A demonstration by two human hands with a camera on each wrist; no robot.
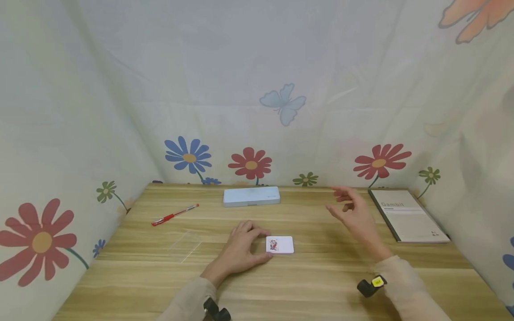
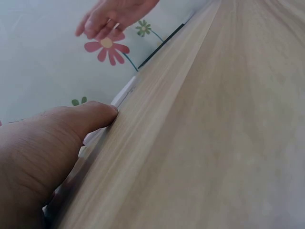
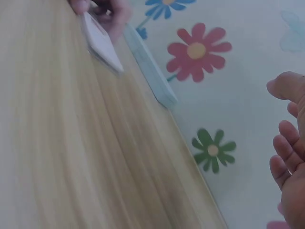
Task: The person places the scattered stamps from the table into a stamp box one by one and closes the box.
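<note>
A small stack of playing cards [image 1: 285,244] lies face up on the wooden table, with a figure printed at its left end. My left hand [image 1: 239,247] rests on the table beside it and holds its left end, thumb at the near corner and index finger at the far one. The left wrist view shows the thumb [image 2: 97,116] against the side of the stack. Raised above the table to the right, my right hand [image 1: 354,215] holds nothing, its fingers loosely bent and thumb apart. The right wrist view catches the white stack [image 3: 101,42] side-on under the left fingers.
A pale blue pencil case [image 1: 251,196] lies along the back edge. To the left are a red pen [image 1: 175,215] and a flat clear plastic piece [image 1: 190,252]. A notebook [image 1: 409,223] lies at the right edge. Flowered cloth [image 1: 241,111] encloses the table's back and sides.
</note>
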